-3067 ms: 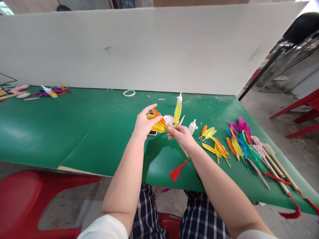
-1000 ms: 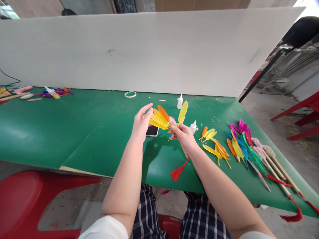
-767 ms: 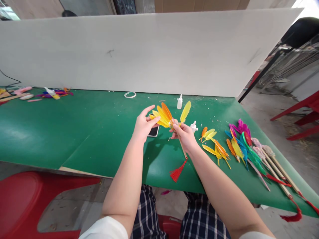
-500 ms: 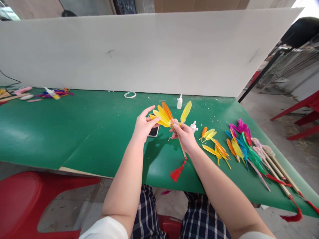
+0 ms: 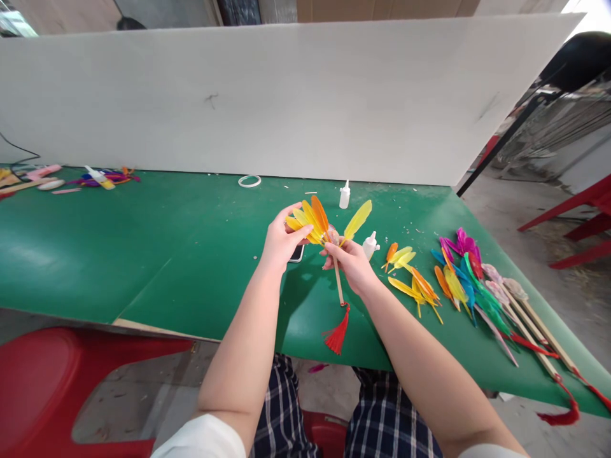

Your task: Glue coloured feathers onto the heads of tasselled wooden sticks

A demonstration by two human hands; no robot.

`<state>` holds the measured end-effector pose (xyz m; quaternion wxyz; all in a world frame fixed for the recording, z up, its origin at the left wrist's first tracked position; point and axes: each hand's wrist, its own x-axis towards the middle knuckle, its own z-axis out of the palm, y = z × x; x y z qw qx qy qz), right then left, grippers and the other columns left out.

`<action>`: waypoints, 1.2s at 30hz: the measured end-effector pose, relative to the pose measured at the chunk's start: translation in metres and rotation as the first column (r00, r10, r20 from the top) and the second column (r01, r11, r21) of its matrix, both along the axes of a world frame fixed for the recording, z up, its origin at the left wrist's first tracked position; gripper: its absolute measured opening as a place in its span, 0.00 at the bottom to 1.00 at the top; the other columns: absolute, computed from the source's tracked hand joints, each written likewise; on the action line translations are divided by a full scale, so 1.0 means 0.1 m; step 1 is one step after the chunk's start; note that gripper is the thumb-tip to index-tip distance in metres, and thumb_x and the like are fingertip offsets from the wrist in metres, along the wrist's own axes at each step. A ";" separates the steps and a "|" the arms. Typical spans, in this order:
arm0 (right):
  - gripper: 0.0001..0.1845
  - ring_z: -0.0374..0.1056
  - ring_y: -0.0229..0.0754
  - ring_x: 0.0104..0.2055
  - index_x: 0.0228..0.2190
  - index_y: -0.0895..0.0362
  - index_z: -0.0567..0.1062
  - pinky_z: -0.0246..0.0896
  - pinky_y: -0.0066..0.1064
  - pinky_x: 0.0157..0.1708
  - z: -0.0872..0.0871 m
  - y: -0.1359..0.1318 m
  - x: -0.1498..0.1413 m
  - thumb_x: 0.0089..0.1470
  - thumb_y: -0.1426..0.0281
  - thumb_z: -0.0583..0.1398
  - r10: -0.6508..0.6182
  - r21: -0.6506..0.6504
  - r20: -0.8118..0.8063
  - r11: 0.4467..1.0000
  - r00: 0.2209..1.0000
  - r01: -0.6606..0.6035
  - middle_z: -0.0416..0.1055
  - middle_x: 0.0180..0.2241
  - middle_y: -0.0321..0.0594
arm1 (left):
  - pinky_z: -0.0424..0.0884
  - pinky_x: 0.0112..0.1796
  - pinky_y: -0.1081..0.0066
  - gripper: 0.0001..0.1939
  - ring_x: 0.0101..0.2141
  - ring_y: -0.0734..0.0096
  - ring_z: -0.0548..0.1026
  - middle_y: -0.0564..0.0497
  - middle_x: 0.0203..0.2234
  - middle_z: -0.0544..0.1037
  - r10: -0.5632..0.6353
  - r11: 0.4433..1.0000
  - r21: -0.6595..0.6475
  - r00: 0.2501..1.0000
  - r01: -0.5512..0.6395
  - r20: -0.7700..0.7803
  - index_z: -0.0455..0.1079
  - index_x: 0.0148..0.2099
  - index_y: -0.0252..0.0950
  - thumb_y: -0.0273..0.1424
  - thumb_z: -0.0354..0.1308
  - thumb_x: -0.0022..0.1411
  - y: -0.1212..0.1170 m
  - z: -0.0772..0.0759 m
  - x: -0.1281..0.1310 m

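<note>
Above the table I hold a feather fan whose wooden stick (image 5: pixel 338 280) ends in a red tassel (image 5: pixel 337 332). Yellow feathers (image 5: pixel 305 219) and one orange feather (image 5: pixel 319 214) spread from its left side, around a pale rosette (image 5: pixel 333 236). My left hand (image 5: pixel 282 240) pinches the yellow feathers between thumb and fingers. My right hand (image 5: pixel 352 259) is closed on the upper stick, and a separate yellow feather (image 5: pixel 358 219) rises from its fingertips. Partly hidden under my left hand lies a phone (image 5: pixel 296 254). A white squeeze bottle (image 5: pixel 369 245) stands just beyond my right hand.
Loose yellow and orange feathers (image 5: pixel 414 289) lie to the right. Farther right are coloured feathers (image 5: pixel 463 273) and several tasselled sticks (image 5: pixel 534 324). Another small bottle (image 5: pixel 344 194) and a white ring (image 5: pixel 249 182) are near the white board (image 5: pixel 286 102). A red stool (image 5: pixel 42 388) stands lower left.
The stick has swung closer to upright, its tassel end shifting slightly left. My left hand has moved a little right, and the separate yellow feather leans more to the right.
</note>
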<state>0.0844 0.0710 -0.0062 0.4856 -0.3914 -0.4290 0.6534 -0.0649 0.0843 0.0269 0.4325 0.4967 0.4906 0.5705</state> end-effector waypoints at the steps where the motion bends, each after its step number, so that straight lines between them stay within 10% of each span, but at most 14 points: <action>1: 0.16 0.64 0.30 0.18 0.28 0.59 0.70 0.66 0.27 0.24 0.00 0.00 0.00 0.39 0.61 0.64 0.000 0.004 0.008 1.000 1.000 0.000 0.72 0.24 0.34 | 0.75 0.33 0.63 0.28 0.33 0.66 0.76 0.49 0.35 0.75 0.002 1.000 -0.003 1.000 -0.002 -0.003 0.62 0.52 0.40 0.29 0.63 0.47 0.00 0.01 0.00; 36: 0.15 0.65 0.30 0.20 0.31 0.60 0.70 0.68 0.27 0.27 -0.01 0.01 0.00 0.45 0.61 0.61 0.025 0.009 0.041 1.000 0.999 -0.025 0.74 0.27 0.38 | 0.75 0.32 0.67 0.28 0.36 0.65 0.74 0.48 0.38 0.73 0.048 0.999 -0.001 0.999 -0.048 0.021 0.63 0.51 0.39 0.31 0.63 0.46 0.01 -0.05 0.01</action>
